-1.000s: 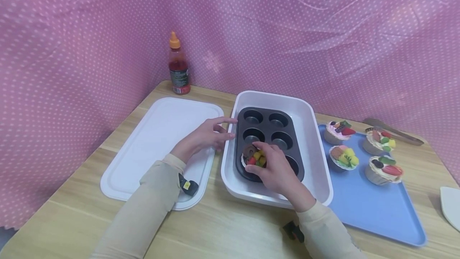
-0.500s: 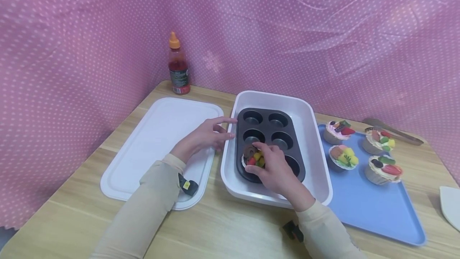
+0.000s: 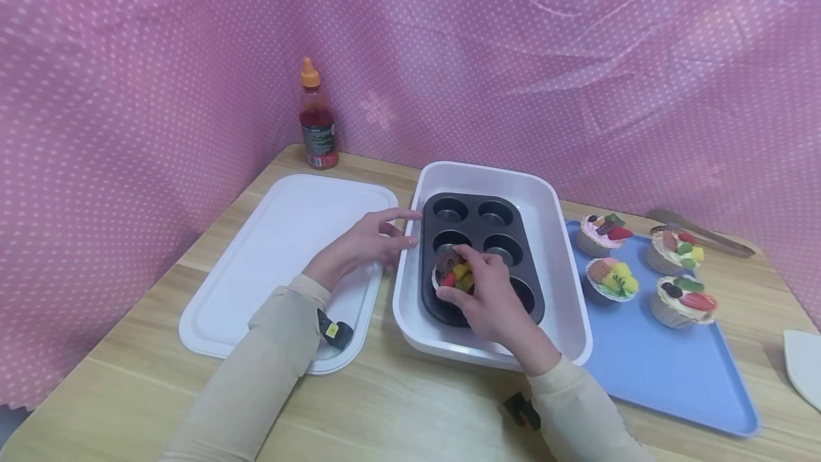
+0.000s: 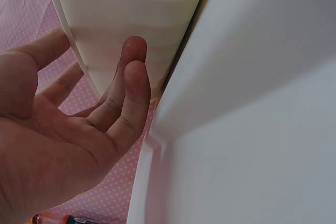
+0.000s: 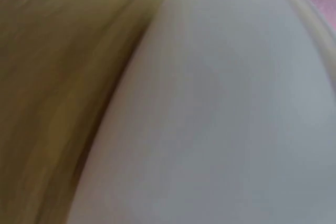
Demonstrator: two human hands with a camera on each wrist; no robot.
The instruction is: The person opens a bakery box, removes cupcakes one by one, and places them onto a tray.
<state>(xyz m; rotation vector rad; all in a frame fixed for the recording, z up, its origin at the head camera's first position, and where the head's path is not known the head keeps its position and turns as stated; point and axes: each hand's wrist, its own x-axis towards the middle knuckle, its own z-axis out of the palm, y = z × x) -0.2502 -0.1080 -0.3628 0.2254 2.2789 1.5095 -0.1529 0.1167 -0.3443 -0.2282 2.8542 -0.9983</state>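
Observation:
In the head view my right hand [image 3: 484, 299] pinches a cupcake [image 3: 447, 273] between thumb and fingers. It has a brown swirl with red and yellow fruit on top. The cupcake is over the near left cup of a dark muffin tin [image 3: 476, 228], which lies inside a white tub [image 3: 574, 291]. My left hand [image 3: 368, 239] is at the tub's left rim, two fingertips right at the edge. In the left wrist view the loosely bent fingers of my left hand [image 4: 79, 135] lie alongside the tub's outer wall [image 4: 131, 3]. The right wrist view shows the tub's side [image 5: 199, 119], not the hand.
A white board [image 3: 269, 255] lies left of the tub. Right of it, a blue tray [image 3: 667, 376] bears several fruit-topped cupcakes [image 3: 685, 303]. Wooden tongs [image 3: 705, 236] lie behind the tray. A sauce bottle [image 3: 318, 127] stands at the back left; a white piece [image 3: 802, 362] lies far right.
My right hand and the cupcake have risen slightly from the near left cup. The muffin tin has shifted a touch to the right in the tub. My left hand has stayed in place.

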